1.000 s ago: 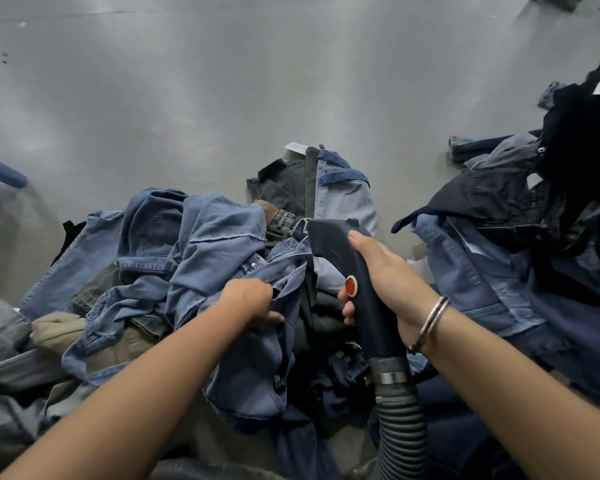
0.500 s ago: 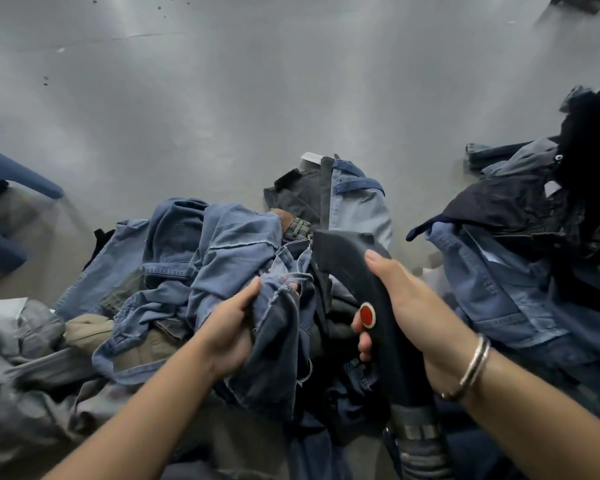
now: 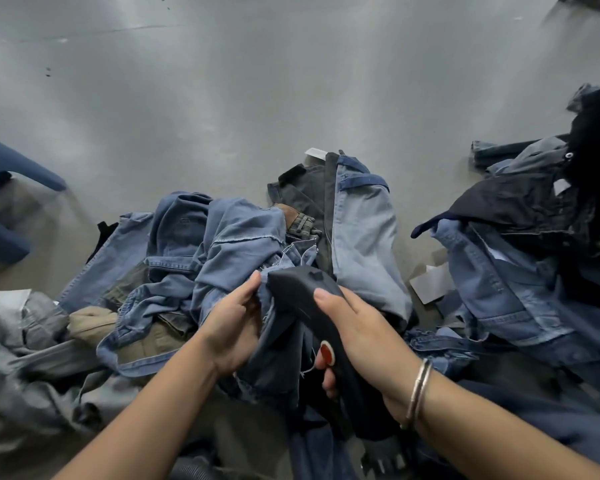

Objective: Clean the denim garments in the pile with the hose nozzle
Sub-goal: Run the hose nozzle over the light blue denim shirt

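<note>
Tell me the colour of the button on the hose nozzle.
Red-orange, an oval button on the dark hose nozzle, clearest in the head view.

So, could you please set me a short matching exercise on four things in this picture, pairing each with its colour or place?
Things:
1. Black hose nozzle
2. Round button on the nozzle
3. Metal bangle
4. Pale blue denim garment with frayed edge

Colour or place:
A. red
B. on the right wrist
C. gripped by the left hand
D. held by the right hand

Pairs: 1-D, 2-A, 3-B, 4-C
</note>
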Tool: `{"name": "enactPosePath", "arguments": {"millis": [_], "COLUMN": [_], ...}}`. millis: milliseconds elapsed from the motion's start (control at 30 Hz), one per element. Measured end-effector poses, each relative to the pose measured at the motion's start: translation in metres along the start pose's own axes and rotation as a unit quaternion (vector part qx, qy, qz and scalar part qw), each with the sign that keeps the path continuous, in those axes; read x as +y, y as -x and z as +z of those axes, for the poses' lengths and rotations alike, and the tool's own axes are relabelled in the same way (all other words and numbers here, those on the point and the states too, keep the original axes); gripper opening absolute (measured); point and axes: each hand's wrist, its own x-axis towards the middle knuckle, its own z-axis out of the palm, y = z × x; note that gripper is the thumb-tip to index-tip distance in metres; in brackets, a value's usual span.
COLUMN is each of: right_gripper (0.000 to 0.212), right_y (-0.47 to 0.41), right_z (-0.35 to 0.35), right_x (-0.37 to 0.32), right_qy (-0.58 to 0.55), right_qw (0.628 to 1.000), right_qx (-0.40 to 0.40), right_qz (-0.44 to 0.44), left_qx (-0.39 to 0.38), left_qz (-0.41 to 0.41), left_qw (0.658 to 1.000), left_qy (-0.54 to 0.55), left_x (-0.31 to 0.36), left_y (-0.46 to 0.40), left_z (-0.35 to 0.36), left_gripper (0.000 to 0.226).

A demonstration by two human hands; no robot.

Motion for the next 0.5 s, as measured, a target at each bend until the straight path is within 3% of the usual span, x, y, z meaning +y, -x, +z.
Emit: {"name": "enactPosePath", "arguments": {"millis": [233, 400, 500], "right_gripper": [0.030, 0.029, 0.030], "right_y": [-0.016, 0.004, 0.000], "right_z": [-0.033, -0.015, -0.011], "right_x": [-0.036, -0.016, -0.018], "right_qy": [-0.023, 0.000, 0.016], "right_qw": [0.996, 0.999, 0.999], "right_qx": [0.082, -0.016, -0.006], "right_qz": [0.011, 0.040, 0.033], "left_qx": [0.013, 0.042, 0.035], "left_qz": [0.018, 0.041, 0.034], "left_qw": [0.999, 0.998, 0.997], "left_qy": [-0.024, -0.037, -0.064], "left_x": [0.001, 0.001, 0.000], "left_y": [0.007, 0.005, 0.009], "left_z": [-0.006, -0.001, -0.002], "left_gripper": [0.046, 0.042, 0.042]}}
